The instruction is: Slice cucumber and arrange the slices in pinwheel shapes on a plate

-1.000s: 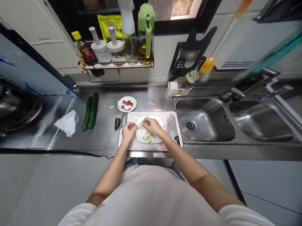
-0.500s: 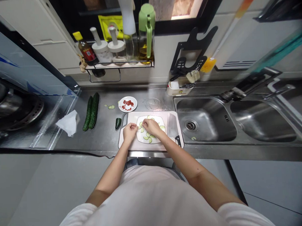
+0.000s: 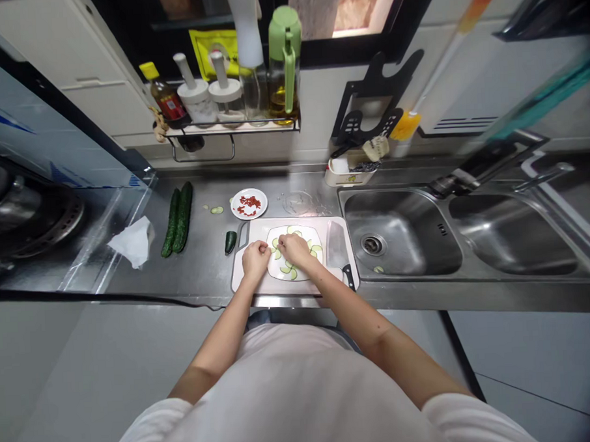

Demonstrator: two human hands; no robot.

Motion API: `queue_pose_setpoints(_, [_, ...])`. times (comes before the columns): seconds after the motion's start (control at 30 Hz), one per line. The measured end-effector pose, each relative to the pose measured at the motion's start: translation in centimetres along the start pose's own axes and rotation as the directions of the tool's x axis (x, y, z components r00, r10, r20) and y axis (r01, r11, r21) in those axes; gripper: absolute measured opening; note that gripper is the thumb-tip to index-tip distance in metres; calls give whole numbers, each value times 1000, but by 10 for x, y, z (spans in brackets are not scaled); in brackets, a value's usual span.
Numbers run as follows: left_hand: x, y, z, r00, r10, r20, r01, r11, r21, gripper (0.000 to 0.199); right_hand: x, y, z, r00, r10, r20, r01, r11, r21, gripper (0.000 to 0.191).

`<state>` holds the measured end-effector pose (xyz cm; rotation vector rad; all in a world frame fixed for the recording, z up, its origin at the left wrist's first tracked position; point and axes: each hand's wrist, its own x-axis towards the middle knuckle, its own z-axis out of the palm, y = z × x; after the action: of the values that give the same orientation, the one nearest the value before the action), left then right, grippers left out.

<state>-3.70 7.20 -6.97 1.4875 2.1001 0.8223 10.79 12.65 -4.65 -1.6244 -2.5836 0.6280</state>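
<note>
A white plate with cucumber slices laid in curved groups rests on a pink cutting board. At the plate's left edge is my left hand, its fingers pinched together; what they hold, if anything, is too small to make out. My right hand is over the plate's upper left part with curled fingers close to the slices, and its fingertips are partly hidden. On the board's right side lies a cleaver with a black handle. A dark green cucumber end sits just left of the board.
A small white plate of chopped red pieces stands behind the board. Two whole cucumbers and a crumpled white cloth or tissue lie to the left. To the right is a double sink. A bottle rack hangs above.
Both hands stay close to the plate with only slight finger movement; the left hand has shifted a little. The view has moved very slightly. Other things lie as before.
</note>
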Motion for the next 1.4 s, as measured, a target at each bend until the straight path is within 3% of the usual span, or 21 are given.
queue_pose_setpoints(0.47, [-5, -3, 3, 996, 82, -44, -77, 991, 106, 11, -4, -5, -3, 1000, -7, 19, 9, 993, -118, 28])
queue_pose_setpoints(0.6, [-10, -2, -1, 978, 191, -85, -178, 975, 136, 17, -8, -3, -7, 1000, 6, -15, -7, 995, -102, 29])
queue_pose_setpoints(0.73, [-18, -1, -4, 927, 373, 44, -374, 906, 199, 22, -14, 1, -10, 1000, 5, -24, -8, 994, -106, 30])
queue_pose_setpoints(0.8, [-20, -1, -5, 903, 411, 127, -430, 873, 229, 25, -17, 2, -10, 1000, 2, -3, -2, 994, -112, 30])
queue_pose_setpoints(1.0, [-16, -2, -8, 881, 419, 219, -471, 815, 339, 32, -19, 2, -5, 1000, 10, 23, -8, 993, -117, 29])
queue_pose_setpoints(1.4, [-5, -4, -11, 847, 452, 279, -527, 782, 333, 26, -19, 3, -6, 999, 8, 46, -2, 993, -121, 29])
